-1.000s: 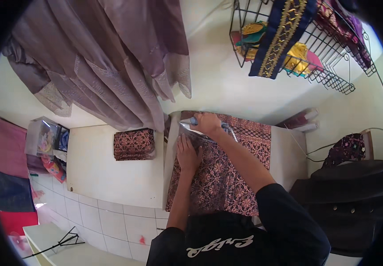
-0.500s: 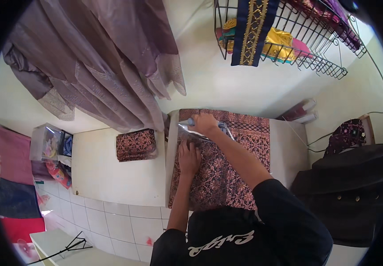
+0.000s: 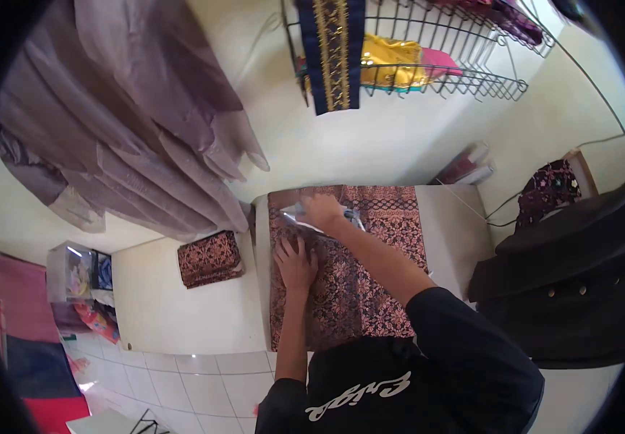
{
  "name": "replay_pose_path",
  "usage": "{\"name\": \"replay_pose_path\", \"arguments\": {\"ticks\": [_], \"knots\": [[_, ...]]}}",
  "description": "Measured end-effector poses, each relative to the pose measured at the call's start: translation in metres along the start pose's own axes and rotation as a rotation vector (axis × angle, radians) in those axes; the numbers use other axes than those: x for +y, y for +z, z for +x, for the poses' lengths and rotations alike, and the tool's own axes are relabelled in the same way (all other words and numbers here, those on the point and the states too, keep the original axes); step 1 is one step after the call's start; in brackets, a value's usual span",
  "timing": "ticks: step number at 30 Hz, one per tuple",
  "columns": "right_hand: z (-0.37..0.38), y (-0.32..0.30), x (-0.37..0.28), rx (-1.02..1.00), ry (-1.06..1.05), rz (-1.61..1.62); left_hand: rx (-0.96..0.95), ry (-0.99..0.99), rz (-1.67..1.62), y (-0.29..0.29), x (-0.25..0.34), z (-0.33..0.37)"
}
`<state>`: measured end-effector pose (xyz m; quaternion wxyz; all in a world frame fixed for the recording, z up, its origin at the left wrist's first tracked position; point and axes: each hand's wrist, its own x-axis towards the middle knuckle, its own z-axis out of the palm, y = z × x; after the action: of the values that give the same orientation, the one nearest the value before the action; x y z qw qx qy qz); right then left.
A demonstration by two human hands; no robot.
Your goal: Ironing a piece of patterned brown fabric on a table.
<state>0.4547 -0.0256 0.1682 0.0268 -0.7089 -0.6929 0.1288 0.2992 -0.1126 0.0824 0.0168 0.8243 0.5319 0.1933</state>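
Note:
A dark cloth with a salmon-coloured floral pattern (image 3: 388, 264) lies spread over a padded pale board (image 3: 453, 224). My right hand (image 3: 323, 211) is closed round the handle of a clothes iron (image 3: 299, 217), whose pointed front faces left near the cloth's far left part. The iron rests on the fabric, and my forearm and hand hide much of it. Just nearer to me, my left hand (image 3: 296, 262) lies flat on the cloth with its fingers spread, pointing toward the iron.
Left of the board, a folded stack of similar patterned cloth (image 3: 211, 259) sits on a white table (image 3: 182, 311). Mauve garments (image 3: 124, 123) hang at the far left. A black wire rack (image 3: 428, 72) holding fabrics is on the wall. Dark clothing (image 3: 566, 304) lies at the right, near a cable (image 3: 500, 217).
The whole view has shifted and tilted slightly. My right hand still holds the iron at the cloth's far left part, and my left hand stays flat on the fabric.

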Motion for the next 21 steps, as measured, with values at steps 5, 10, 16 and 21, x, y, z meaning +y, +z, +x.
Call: {"name": "replay_pose_path", "arguments": {"ticks": [5, 10, 16, 21], "knots": [[-0.012, 0.013, 0.011, 0.056, -0.072, 0.027, -0.102, -0.157, 0.138, 0.005, 0.02, 0.009], [-0.026, 0.004, 0.031, -0.033, 0.016, -0.026, -0.163, -0.183, 0.104, 0.007, 0.01, 0.01], [-0.018, -0.006, 0.048, 0.024, 0.1, 0.009, -0.152, -0.119, 0.15, 0.006, 0.024, 0.017], [-0.02, -0.002, 0.045, 0.089, 0.092, -0.003, -0.181, -0.104, 0.24, 0.014, 0.024, 0.014]]}}
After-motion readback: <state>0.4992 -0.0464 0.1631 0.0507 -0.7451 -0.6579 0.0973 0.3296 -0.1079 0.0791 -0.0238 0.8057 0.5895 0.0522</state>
